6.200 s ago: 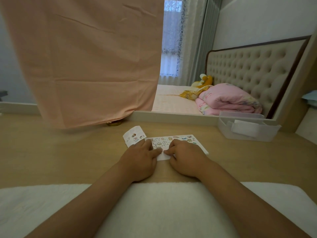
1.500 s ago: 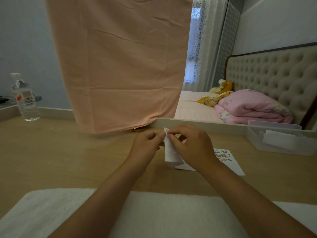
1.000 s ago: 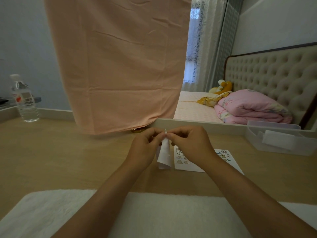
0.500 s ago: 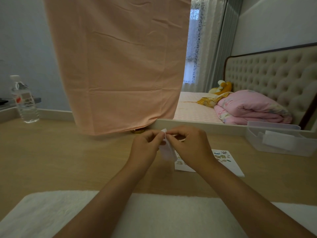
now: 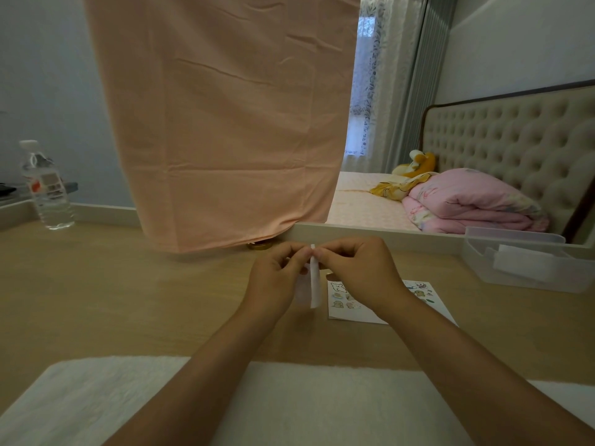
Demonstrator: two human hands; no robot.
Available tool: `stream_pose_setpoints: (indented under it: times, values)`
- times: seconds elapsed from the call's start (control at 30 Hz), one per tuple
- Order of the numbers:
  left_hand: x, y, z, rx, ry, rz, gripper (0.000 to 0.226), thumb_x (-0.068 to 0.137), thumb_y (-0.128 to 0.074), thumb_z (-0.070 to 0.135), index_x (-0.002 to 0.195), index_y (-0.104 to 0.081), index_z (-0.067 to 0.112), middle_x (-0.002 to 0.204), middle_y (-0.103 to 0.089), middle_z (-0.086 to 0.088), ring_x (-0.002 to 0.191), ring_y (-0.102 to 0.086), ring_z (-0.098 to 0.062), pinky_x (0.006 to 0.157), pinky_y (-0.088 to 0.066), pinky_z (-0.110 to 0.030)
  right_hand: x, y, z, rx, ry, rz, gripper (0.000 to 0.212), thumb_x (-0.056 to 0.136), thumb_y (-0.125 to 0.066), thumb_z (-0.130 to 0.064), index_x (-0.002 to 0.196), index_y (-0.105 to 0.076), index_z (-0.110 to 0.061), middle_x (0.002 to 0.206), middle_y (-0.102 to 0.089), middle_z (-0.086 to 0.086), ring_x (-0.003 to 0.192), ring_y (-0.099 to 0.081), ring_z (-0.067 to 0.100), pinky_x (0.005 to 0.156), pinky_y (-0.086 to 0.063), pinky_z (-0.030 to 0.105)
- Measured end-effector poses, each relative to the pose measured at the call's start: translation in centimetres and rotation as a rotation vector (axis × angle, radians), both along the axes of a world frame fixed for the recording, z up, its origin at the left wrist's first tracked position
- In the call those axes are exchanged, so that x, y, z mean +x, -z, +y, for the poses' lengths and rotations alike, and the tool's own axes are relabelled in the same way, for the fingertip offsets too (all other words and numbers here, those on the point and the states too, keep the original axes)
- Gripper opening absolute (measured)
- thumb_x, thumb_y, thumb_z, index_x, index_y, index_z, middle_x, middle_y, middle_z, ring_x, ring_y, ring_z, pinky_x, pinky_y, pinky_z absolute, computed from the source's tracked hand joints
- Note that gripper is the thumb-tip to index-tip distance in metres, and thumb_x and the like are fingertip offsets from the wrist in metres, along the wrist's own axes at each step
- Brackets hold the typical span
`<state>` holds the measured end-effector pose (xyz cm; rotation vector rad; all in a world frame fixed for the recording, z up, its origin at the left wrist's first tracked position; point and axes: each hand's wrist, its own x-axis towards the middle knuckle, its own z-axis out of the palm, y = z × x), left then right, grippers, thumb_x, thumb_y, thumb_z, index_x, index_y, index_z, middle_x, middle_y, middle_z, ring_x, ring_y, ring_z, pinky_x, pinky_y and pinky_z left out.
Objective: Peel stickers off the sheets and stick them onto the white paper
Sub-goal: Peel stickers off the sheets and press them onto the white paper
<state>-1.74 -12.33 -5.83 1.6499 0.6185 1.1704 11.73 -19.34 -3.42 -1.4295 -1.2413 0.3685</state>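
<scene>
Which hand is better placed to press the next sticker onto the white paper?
Probably the right hand: both pinch the sticker sheet, but it hovers over the white paper; the left hand is beside it.

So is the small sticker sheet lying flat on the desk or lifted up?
Lifted. The small sticker sheet hangs down, its top pinched between the left hand and right hand.

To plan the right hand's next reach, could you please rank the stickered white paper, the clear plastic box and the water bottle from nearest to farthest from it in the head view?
1. white paper, flat on the desk just beneath the right hand.
2. clear plastic box, toward the desk's right side.
3. water bottle, far left at the desk's back.
</scene>
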Motion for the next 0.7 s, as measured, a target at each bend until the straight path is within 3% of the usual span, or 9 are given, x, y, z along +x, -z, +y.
stream_pose_setpoints:
  times: [0.1, 0.23, 0.37, 0.47, 0.7]
  values:
    - [-0.02, 0.0, -0.08, 0.053, -0.017, 0.009, 0.018, 0.099, -0.06, 0.019, 0.091, -0.075, 0.025, 0.087, -0.074, 0.006, 0.087, -0.068, -0.015, 0.075, -0.054, -0.025, -0.02, 0.05, 0.06, 0.025, 0.017, -0.024, 0.01, 0.091, -0.073, -0.021, 0.088, -0.082, -0.021, 0.079, -0.077, -0.007, 0.08, -0.074, 0.01, 0.077, -0.063, 0.039]
    - [0.11, 0.05, -0.2, 0.094, -0.044, 0.023, 0.017, 0.098, -0.062, 0.018, 0.089, -0.074, 0.026, 0.084, -0.074, 0.007, 0.083, -0.069, -0.01, 0.08, -0.056, -0.031, 0.0, 0.28, -0.06, 0.076, 0.094, -0.228, 0.012, 0.092, -0.071, -0.021, 0.09, -0.081, -0.025, 0.077, -0.075, -0.012, 0.074, -0.07, 0.001, 0.065, -0.053, 0.015]
    - [0.16, 0.19, -0.1, 0.063, -0.029, 0.02, 0.015, 0.099, -0.06, 0.019, 0.093, -0.074, 0.019, 0.086, -0.074, 0.004, 0.084, -0.069, -0.011, 0.08, -0.057, -0.034, 0.14, 0.5, -0.03, 0.138, 0.097, -0.437, 0.012, 0.093, -0.07, -0.02, 0.096, -0.081, -0.023, 0.083, -0.076, -0.011, 0.078, -0.069, 0.002, 0.069, -0.055, 0.015]
    - [0.15, 0.19, -0.01, 0.026, -0.024, -0.009, 0.016, 0.099, -0.059, 0.019, 0.091, -0.073, 0.021, 0.082, -0.072, 0.006, 0.077, -0.066, -0.01, 0.071, -0.054, -0.026, 0.28, 0.08, -0.12, 0.086, 0.043, -0.343, 0.011, 0.091, -0.073, -0.021, 0.095, -0.081, -0.028, 0.081, -0.075, -0.016, 0.078, -0.068, 0.0, 0.069, -0.053, 0.014]
    - [0.09, 0.44, 0.19, 0.121, -0.039, 0.021, 0.018, 0.099, -0.059, 0.017, 0.089, -0.074, 0.02, 0.081, -0.072, 0.01, 0.076, -0.063, -0.002, 0.071, -0.05, -0.019, 0.68, -0.14, -0.25, 0.008, -0.029, -0.232, 0.01, 0.09, -0.074, -0.019, 0.093, -0.081, -0.025, 0.081, -0.077, -0.011, 0.077, -0.072, 0.001, 0.071, -0.056, 0.018]
